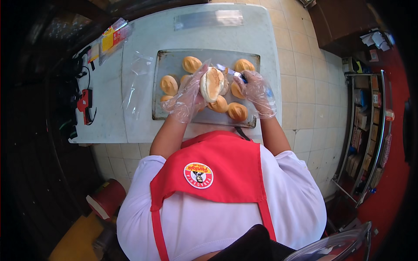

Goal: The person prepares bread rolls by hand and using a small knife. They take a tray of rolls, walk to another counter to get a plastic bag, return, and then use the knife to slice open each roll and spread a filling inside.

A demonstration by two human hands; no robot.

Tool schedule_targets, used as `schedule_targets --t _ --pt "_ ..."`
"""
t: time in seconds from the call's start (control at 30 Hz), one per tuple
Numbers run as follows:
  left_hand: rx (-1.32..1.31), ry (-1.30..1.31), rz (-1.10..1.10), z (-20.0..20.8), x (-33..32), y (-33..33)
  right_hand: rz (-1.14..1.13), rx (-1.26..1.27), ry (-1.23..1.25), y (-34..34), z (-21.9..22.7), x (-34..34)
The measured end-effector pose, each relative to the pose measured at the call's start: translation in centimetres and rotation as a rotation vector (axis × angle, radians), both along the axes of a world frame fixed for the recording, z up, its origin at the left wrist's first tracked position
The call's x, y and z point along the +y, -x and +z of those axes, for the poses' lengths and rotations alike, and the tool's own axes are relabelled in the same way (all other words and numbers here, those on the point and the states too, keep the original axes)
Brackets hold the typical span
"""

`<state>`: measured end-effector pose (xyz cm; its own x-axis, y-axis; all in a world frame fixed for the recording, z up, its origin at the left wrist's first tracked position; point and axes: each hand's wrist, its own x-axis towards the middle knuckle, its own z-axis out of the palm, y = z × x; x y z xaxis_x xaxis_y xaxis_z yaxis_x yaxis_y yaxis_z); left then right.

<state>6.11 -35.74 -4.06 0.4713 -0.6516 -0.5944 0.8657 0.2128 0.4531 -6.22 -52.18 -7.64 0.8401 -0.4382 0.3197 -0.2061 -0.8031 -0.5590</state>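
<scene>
My left hand (190, 98), in a clear plastic glove, is closed round the side of a bread roll (212, 85) above the tray. The roll is tilted, with a pale edge along its side; it seems cut, though how deep I cannot tell. My right hand (257, 92), gloved alike, grips a knife (231, 72) with a blue handle. Its blade points left toward the top of the roll and is partly blurred. Beneath both hands lies a dark-rimmed metal baking tray (162, 65). Several golden rolls rest on it, among them one roll (237, 112) at the near right.
The tray sits on a white folding table (148, 35). A clear plastic bag (138, 82) lies left of it, a flat plastic packet (209, 19) at the far side. Farther left are colourful packaging (114, 38) and a red device (85, 101). A metal shelf rack (370, 130) stands at right.
</scene>
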Motion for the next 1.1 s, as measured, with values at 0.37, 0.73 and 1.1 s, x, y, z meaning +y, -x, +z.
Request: schedule_targets --t 0.37,0.73,1.1 --pt "0.088 -0.019 -0.085 -3.4 0.3 -2.6 0.107 0.176 -0.266 -1.1 2.3 0.0" --pt "0.136 -0.012 -0.236 -3.6 1.0 -2.7 0.205 0.054 0.119 -1.7 3.2 -0.1" --pt "0.141 -0.090 -0.094 -1.0 -0.4 -1.1 0.205 0.046 0.142 -1.4 2.4 -0.7"
